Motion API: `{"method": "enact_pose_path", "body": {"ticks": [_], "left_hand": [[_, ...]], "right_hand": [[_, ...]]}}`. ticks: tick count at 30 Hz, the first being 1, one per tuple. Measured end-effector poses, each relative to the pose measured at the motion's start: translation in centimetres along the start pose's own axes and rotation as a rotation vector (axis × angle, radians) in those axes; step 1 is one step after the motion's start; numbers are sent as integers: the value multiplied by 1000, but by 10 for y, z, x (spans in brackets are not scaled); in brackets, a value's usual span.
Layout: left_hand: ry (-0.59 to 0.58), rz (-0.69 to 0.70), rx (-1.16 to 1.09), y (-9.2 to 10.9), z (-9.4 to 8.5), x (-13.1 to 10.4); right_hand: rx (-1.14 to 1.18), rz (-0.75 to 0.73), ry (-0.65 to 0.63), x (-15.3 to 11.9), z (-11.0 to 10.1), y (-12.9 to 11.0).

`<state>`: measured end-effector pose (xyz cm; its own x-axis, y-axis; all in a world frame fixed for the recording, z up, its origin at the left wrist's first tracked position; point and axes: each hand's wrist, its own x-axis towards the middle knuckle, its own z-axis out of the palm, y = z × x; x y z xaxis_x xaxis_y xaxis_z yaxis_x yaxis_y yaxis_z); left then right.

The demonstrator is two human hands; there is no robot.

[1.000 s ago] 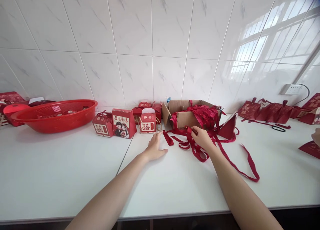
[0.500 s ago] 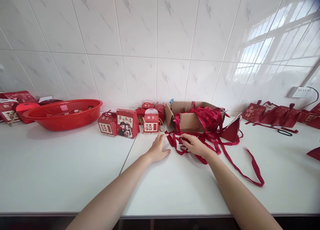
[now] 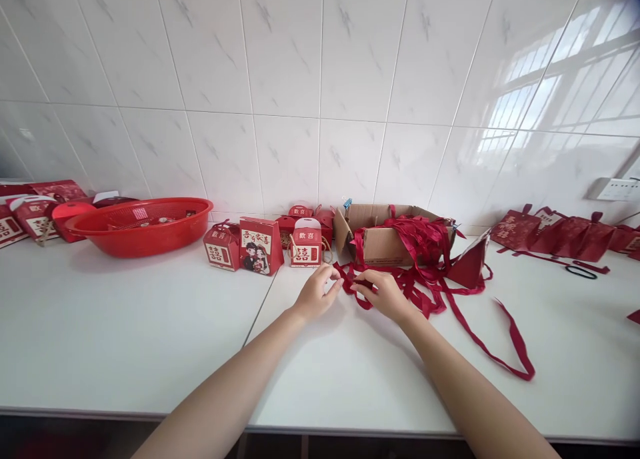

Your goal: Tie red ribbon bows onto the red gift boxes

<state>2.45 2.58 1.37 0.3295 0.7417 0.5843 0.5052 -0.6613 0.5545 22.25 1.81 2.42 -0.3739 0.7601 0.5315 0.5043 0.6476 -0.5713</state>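
Note:
Dark red ribbon (image 3: 417, 296) lies in loose loops on the white table and spills from a cardboard box (image 3: 385, 246). At the ribbon's left end, my left hand (image 3: 319, 292) has thumb and fingertips pinched together; what is between them is too small to name. Just right of it, my right hand (image 3: 383, 292) pinches a piece of the red ribbon. The fingertips of both hands are close to each other, a little above the table. A small red and white box (image 3: 306, 244) with a cord handle stands behind my left hand.
A red plastic basket (image 3: 145, 229) sits at the left, beside more red boxes (image 3: 35, 216). Two red gift boxes (image 3: 259, 247) stand left of centre. A red triangular piece (image 3: 469, 266) leans by the cardboard box. Red bags (image 3: 555, 236) and black-handled scissors (image 3: 581, 272) lie at the right.
My left thumb and fingers have closed from apart to a pinch. My right hand has moved slightly left, nearer my left hand. The view has shifted a little left.

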Motion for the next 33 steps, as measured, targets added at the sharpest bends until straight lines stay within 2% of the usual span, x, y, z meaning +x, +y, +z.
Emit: {"method": "enact_pose_path", "body": {"ticks": [8, 12, 14, 19, 23, 25, 30, 33], "left_hand": [[-27, 112, -46, 7, 6, -2], [-36, 105, -42, 7, 4, -2], [-37, 80, -39, 5, 4, -1], [-13, 8, -43, 3, 5, 1], [12, -7, -73, 2, 7, 2], [19, -16, -78, 2, 7, 2], [21, 3, -64, 2, 7, 0], [30, 13, -74, 3, 7, 1]], "right_hand": [[-34, -36, 1, 1, 7, 9], [-110, -62, 18, 2, 8, 12], [-206, -74, 68, 2, 10, 12], [-450, -76, 311, -2, 15, 8], [-535, -95, 398, -2, 18, 3], [-520, -119, 397, -1, 19, 2], [-297, -170, 244, 1, 20, 8], [-190, -138, 253, 1, 20, 10]]}}
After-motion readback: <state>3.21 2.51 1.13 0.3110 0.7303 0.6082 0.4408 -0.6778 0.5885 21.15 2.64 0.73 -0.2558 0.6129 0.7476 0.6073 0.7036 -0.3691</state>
